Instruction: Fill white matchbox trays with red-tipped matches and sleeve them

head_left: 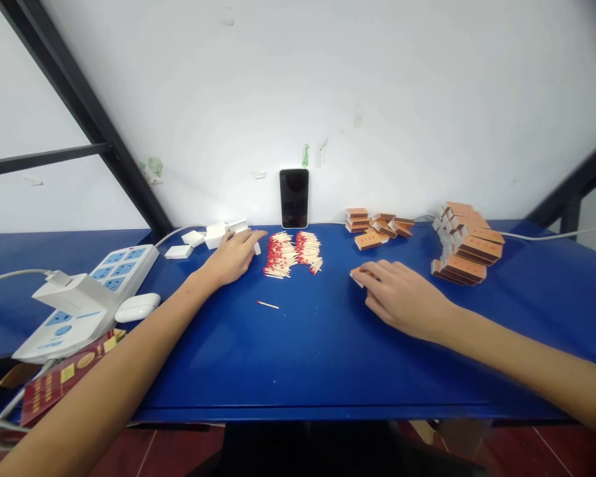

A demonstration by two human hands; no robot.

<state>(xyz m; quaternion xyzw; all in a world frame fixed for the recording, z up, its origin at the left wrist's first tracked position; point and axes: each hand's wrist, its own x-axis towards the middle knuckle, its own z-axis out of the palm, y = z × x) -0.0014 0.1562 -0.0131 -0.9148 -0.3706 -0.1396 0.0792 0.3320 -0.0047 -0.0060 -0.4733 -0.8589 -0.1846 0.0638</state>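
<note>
My left hand [233,257] reaches over a group of white matchbox trays at the back left of the blue table. A white matchbox tray [257,248] shows between its thumb and fingers, partly covered by them. To the right of that hand lie two piles of red-tipped matches [280,255], side by side. One single match [268,305] rests apart, in front of the piles. My right hand [397,291] is closed on an orange-and-white matchbox sleeve [357,277], mostly hidden under the fingers, at the table surface.
Orange matchboxes [372,238] lie in a loose group at the back, and a larger stack of matchboxes [469,245] stands at the right. A phone [294,199] leans on the wall. At left are a power strip [124,265], a white earbud case [138,307] and a red booklet [69,377].
</note>
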